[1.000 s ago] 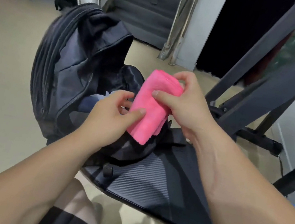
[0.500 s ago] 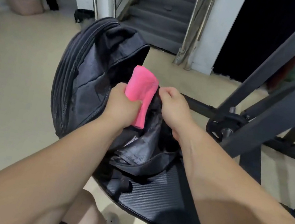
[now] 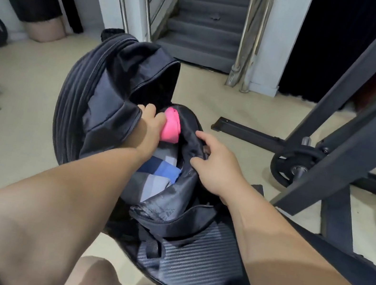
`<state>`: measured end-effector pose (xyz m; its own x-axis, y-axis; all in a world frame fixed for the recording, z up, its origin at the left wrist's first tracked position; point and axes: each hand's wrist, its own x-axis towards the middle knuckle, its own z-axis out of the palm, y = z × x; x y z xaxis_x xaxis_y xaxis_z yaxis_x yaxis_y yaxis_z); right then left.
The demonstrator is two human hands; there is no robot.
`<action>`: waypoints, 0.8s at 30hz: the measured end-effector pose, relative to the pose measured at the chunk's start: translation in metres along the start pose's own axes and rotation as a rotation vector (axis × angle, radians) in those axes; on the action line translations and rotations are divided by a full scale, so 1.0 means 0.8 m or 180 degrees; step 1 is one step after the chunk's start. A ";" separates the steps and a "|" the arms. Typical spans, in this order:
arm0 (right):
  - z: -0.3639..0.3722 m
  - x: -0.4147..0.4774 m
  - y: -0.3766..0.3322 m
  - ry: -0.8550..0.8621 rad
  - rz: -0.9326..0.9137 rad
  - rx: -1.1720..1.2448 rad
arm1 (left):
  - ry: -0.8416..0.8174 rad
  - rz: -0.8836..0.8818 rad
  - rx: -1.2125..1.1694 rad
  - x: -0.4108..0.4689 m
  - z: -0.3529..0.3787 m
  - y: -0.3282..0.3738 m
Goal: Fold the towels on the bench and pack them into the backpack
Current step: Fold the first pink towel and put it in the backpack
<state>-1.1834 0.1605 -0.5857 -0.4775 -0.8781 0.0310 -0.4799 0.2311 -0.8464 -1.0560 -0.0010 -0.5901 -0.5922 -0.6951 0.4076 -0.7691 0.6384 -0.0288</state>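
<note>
Packing step in hand: your left hand [image 3: 151, 123] grips the folded pink towel [image 3: 171, 128] at the mouth of the backpack [image 3: 115, 94], which stands on the bench [image 3: 199, 257]. The towel sits just beyond your knuckles, partly inside the opening, above blue and grey towels [image 3: 162, 170] already stowed. Your right hand [image 3: 217, 167] pinches the backpack's near rim, holding it wide. Next, by the look of it: push the towel down onto the stack, then let go.
</note>
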 end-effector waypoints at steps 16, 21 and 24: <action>0.001 -0.007 0.003 0.0058 -0.0107 0.0059 | -0.2673 0.0272 -0.0529 -0.056 0.023 0.006; 0.005 -0.016 -0.001 0.0102 0.0002 0.0067 | -0.2830 0.0186 -0.0326 -0.070 0.020 0.011; 0.006 -0.022 0.005 0.0105 0.0096 -0.0025 | -0.2841 0.0053 -0.0273 -0.062 0.025 0.014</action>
<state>-1.1735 0.1746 -0.5919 -0.5158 -0.8564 0.0232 -0.4706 0.2606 -0.8430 -1.0398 0.0337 -0.6284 -0.5969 -0.6609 -0.4548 -0.7595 0.6483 0.0547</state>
